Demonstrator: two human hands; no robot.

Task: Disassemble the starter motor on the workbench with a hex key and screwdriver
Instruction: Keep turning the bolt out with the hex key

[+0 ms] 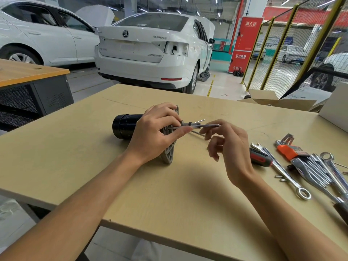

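On the desk point(169, 194) the starter motor point(126, 126) is gripped by the left hand point(156, 134); just beside it, the hex key point(205, 125) is pinched by the right hand point(227, 146).

— What do we see at the right of the table?

— We note a cluster of chrome combination wrenches point(308, 170), partly overlapping. One long wrench point(282, 171) lies apart at the cluster's left, ring end nearest us. A few small loose pins point(280, 178) lie beside its shank.

— And beyond the table?

— We observe a white sedan point(150, 51), rear toward us, one tail lamp removed. A second white car point(37, 34) stands at left. An open cardboard box point(263, 98) sits at the far right edge, before a yellow-framed mesh fence point(293, 51). A red fire cabinet point(244, 44) stands behind.
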